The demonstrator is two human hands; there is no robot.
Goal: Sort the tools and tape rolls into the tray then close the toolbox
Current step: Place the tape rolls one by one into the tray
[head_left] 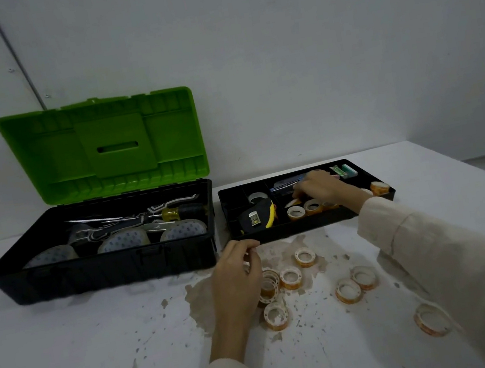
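1. Pale grey wall (307, 44) fills the background, with a thin metal pipe (16, 58) running down it at the left. Below is a white table (102, 351) whose top is chipped and blotched with brown stains near the middle.
2. No writing can be read anywhere. The small plate on the tape measure (256, 218) is too small to make out.
3. The toolbox (105, 271) stands open at the left. It is a black ribbed plastic tub, and its bright green moulded lid (100, 146) is propped upright against the wall, with a slot in its centre panel.
4. Inside the tub lie a screwdriver (175, 212) with a clear yellow handle, long tools with black-and-white grips, and three big tape rolls (125, 238) of cloudy clear film along the near side.
5. The tray (300, 228), shallow black plastic split into compartments, sits on the table just to the right of the toolbox. It holds the yellow-and-black tape measure, several small rolls (295, 212) and a green-and-white packet (343, 170) at its far right corner.
6. More small tape rolls (290, 278), clear film on orange-and-white cores, lie scattered on the stained patch in front of the tray.
7. The right hand (320, 185), in a cream sleeve (438, 247), reaches into the tray with its fingers bent down among the rolls. Whether it holds one cannot be told.
8. The left hand (236, 271) is at the tray's near left corner with its fingers curled, and it partly covers the nearest rolls. Its grip cannot be told either.
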